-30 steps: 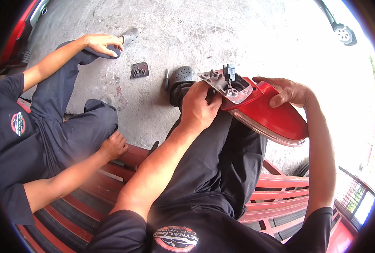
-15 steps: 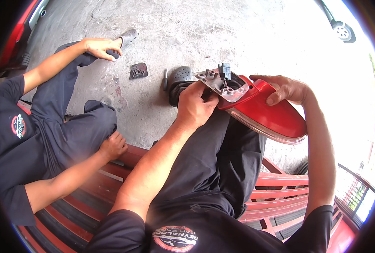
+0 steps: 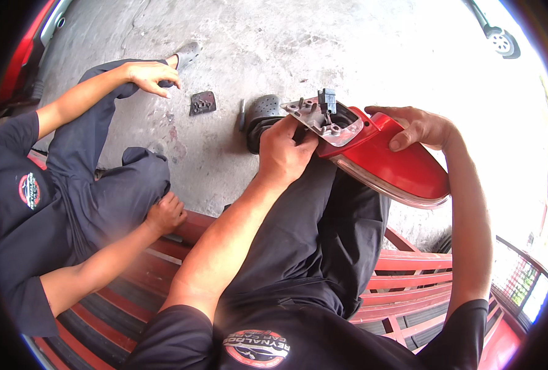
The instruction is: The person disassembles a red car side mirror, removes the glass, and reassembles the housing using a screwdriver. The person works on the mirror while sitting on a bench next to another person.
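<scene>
A red car side mirror is held above my lap, tilted down to the right. Its bare metal mounting bracket points up and left, with studs on it and a dark wire connector standing out of its middle. My left hand is closed around the bracket's near underside, some fingertips hidden behind it. Over the far side of the red shell lies my right hand, thumb pressed on top and fingers out of sight behind. The mirror's glass side cannot be seen.
A person in dark clothes sits beside me at left on the red slatted bench. On the concrete floor lie a dark flat plate and a thin rod-like tool, near a grey clog. A wheel stands far right.
My hands and the mirror have barely moved. The neighbouring person's far hand has shifted slightly, its fingers now hanging more loosely over the knee.
</scene>
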The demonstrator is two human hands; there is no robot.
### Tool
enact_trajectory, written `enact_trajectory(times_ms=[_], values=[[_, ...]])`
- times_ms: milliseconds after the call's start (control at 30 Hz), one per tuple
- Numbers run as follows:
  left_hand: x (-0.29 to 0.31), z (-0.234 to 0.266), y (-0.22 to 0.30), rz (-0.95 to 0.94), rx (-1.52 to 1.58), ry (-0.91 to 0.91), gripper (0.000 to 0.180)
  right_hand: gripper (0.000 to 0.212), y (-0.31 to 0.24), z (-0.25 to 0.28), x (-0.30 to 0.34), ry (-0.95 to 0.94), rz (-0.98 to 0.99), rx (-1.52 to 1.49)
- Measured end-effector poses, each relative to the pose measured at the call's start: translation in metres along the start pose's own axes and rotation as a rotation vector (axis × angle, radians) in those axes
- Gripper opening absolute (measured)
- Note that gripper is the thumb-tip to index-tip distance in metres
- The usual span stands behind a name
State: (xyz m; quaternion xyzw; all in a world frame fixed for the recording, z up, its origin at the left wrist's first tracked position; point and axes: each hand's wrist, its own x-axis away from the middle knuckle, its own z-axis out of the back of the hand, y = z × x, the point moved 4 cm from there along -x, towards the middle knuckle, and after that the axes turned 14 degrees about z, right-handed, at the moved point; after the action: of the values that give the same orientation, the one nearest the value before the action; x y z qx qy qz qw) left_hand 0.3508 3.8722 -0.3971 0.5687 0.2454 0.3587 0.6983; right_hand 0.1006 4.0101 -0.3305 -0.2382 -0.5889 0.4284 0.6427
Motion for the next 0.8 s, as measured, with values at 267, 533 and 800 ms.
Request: enact_trajectory(times_ms=[267,533,800], values=[[-0.005,-0.001,-0.002,-0.273,-0.193,0.105,0.030,0.103,-0.008,-0.001,0.000,-0.003,-0.001,-0.021],[0.000,-0.002,0.001,-0.050,0.006,-0.023,0.023,0.110,-0.004,0.002,-0.002,0.014,-0.017,-0.058],[-0.005,0.000,-0.001,-0.088,-0.123,0.050,0.030,0.122,-0.007,-0.002,-0.002,0.042,-0.048,-0.073]])
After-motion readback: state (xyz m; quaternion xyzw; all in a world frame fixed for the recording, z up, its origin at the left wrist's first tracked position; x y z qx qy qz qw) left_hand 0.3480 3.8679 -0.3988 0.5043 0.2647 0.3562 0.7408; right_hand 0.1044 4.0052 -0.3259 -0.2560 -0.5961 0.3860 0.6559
